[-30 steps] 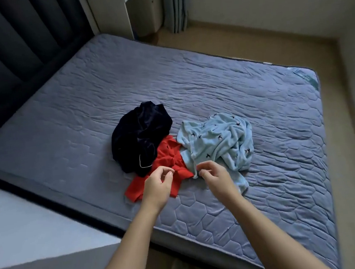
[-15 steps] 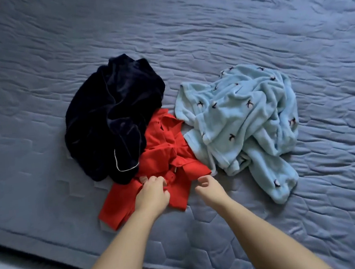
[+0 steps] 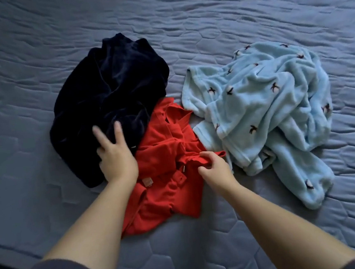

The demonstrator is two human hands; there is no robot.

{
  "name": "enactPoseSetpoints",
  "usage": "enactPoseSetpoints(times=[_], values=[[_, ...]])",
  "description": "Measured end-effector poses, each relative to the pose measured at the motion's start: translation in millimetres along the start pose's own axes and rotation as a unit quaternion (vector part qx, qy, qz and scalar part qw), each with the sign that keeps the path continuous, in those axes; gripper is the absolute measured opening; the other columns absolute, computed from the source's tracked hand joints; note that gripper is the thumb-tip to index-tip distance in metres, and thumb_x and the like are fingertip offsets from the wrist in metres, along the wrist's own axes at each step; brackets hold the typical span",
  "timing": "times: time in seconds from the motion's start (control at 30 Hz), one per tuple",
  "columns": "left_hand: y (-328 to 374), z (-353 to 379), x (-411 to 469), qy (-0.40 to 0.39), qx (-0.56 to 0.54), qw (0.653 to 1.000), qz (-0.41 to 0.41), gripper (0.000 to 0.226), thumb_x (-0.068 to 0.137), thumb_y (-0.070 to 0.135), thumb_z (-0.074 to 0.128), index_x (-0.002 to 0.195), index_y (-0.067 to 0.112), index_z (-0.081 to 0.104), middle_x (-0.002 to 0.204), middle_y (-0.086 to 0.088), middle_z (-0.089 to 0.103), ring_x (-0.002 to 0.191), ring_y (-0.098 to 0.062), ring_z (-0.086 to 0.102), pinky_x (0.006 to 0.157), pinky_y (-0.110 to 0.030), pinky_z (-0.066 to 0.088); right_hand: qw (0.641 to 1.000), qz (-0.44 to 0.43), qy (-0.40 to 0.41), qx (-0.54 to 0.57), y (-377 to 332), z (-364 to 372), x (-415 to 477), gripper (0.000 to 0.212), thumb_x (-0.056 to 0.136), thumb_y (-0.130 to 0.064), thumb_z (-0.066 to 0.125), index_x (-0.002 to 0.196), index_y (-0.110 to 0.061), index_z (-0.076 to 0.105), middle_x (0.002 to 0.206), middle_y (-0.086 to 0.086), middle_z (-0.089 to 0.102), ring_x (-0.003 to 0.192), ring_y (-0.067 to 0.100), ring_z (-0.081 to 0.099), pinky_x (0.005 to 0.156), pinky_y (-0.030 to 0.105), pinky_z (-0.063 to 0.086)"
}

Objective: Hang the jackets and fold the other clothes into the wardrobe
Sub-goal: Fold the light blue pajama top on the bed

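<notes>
I read this as the sorting stage. Nothing is hung or folded yet, and I am picking one piece out of the heap on the bed. The red garment is my landmark. It lies crumpled in the middle of the three pieces. The navy velvet garment is bunched on its left and far side and overlaps the red cloth's left edge. The pale blue fleece garment sprawls to the right of the red one and touches it along that edge.

My right hand is at the right edge of the red garment, with the fingers curled and the thumb closed down, pinching a raised fold of red cloth. My left hand is spread, its fingers fairly straight and apart, and it lies flat on the navy piece just left of the red one. As far as I can tell, it presses rather than grasps.

In my judgement, the next move is to lift the red piece clear with the right hand. The left hand should hold the navy one down or push it aside, since navy cloth lies over part of the red. The risk is dragging the navy piece along. Once the red piece is free, it needs shaking out so I can judge whether it is a jacket for a hanger or something to fold. I cannot tell which from here.
</notes>
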State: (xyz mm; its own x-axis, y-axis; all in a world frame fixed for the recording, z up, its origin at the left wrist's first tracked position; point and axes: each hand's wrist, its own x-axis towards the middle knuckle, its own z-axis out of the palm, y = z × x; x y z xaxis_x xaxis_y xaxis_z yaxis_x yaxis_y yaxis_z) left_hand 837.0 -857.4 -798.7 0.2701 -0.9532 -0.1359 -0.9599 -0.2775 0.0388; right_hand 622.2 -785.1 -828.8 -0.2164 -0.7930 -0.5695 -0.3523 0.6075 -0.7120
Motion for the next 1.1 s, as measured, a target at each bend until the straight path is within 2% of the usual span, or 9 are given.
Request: enactPoseSetpoints(times=[0.1,0.27,0.43,0.53,0.63,0.73,0.97,1.03,1.1], values=[[-5,-11,5,-0.017,-0.101,0.995,-0.017,0.056,0.080,0.005,0.057,0.132,0.021,0.044,0.128,-0.013,0.050,0.102,-0.040,0.056,0.075,-0.044,0.045,0.996,0.024,0.017,-0.082,-11,-12,2,0.057,0.083,-0.012,0.053,0.138,-0.022,0.043,0.117,0.009,0.061,0.101,0.024,0.060,0.087,0.032,0.048],[23,-45,-29,-0.006,-0.235,0.969,0.077,0.032,0.068,0.012,0.054,0.098,0.021,0.057,0.097,-0.009,0.066,0.082,-0.038,0.061,0.065,-0.038,0.046,0.991,0.034,0.062,-0.113,-33,-28,-11,0.052,0.087,-0.020,0.053,0.137,-0.017,0.042,0.127,0.006,0.048,0.107,0.025,0.055,0.084,0.034,0.043],[54,-67,-99,-0.266,-0.415,0.860,0.133,0.035,0.055,0.013,0.043,0.081,0.019,0.066,0.068,0.008,0.067,0.068,-0.009,0.058,0.063,-0.027,0.046,0.940,0.186,-0.095,0.268,-88,-49,-32,0.030,0.096,-0.034,0.051,0.115,-0.012,0.060,0.078,0.001,0.067,0.060,0.015,0.063,0.055,0.025,0.049],[66,-83,-131,-0.357,-0.416,0.819,0.168,0.035,0.058,0.007,0.045,0.063,0.037,0.063,0.053,0.026,0.056,0.057,0.009,0.046,0.053,-0.016,0.037,0.936,0.158,-0.146,0.279,-105,-74,-46,0.029,0.092,-0.033,0.058,0.109,-0.009,0.063,0.096,0.010,0.072,0.086,0.024,0.070,0.080,0.037,0.057],[76,-99,-159,-0.397,-0.406,0.796,0.212,0.047,0.069,-0.002,0.050,0.067,0.044,0.062,0.056,0.026,0.055,0.055,0.013,0.044,0.054,-0.014,0.037,0.976,0.100,-0.121,0.150,-118,-98,-70,0.002,0.082,-0.006,0.059,0.082,-0.006,0.061,0.077,0.013,0.062,0.067,0.022,0.060,0.064,0.028,0.050],[82,-107,-180,-0.412,-0.381,0.799,0.215,0.028,0.071,0.014,0.051,0.090,0.030,0.065,0.085,0.010,0.070,0.077,0.000,0.060,0.071,-0.023,0.050,0.989,0.085,-0.078,0.089,-121,-124,-86,0.019,0.081,0.000,0.046,0.065,-0.010,0.045,0.063,0.006,0.043,0.053,0.014,0.040,0.048,0.024,0.032],[107,-115,-192,-0.331,-0.558,0.741,-0.174,0.035,0.091,0.045,0.056,0.113,0.020,0.047,0.113,0.003,0.057,0.087,-0.014,0.061,0.063,-0.032,0.051,0.969,0.068,-0.163,-0.173,-70,-222,-124,0.035,0.083,0.006,0.039,0.055,-0.015,0.038,0.053,-0.002,0.041,0.050,0.010,0.033,0.041,0.017,0.026],[120,-106,-194,-0.292,-0.588,0.715,-0.241,0.064,0.083,0.039,0.070,0.131,0.017,0.035,0.123,-0.004,0.055,0.097,-0.025,0.064,0.072,-0.042,0.057,0.954,0.073,-0.208,-0.202,-50,-237,-138,0.033,0.068,0.010,0.044,0.047,-0.015,0.046,0.040,-0.005,0.042,0.046,0.013,0.037,0.043,0.019,0.027],[137,-95,-198,-0.280,-0.562,0.746,-0.221,0.065,0.079,0.015,0.075,0.130,0.010,0.035,0.125,-0.015,0.056,0.103,-0.033,0.062,0.087,-0.049,0.054,0.944,0.069,-0.241,-0.216,-33,-242,-143,0.025,0.060,0.006,0.045,0.051,-0.016,0.053,0.042,-0.007,0.044,0.042,0.010,0.039,0.044,0.017,0.029]])
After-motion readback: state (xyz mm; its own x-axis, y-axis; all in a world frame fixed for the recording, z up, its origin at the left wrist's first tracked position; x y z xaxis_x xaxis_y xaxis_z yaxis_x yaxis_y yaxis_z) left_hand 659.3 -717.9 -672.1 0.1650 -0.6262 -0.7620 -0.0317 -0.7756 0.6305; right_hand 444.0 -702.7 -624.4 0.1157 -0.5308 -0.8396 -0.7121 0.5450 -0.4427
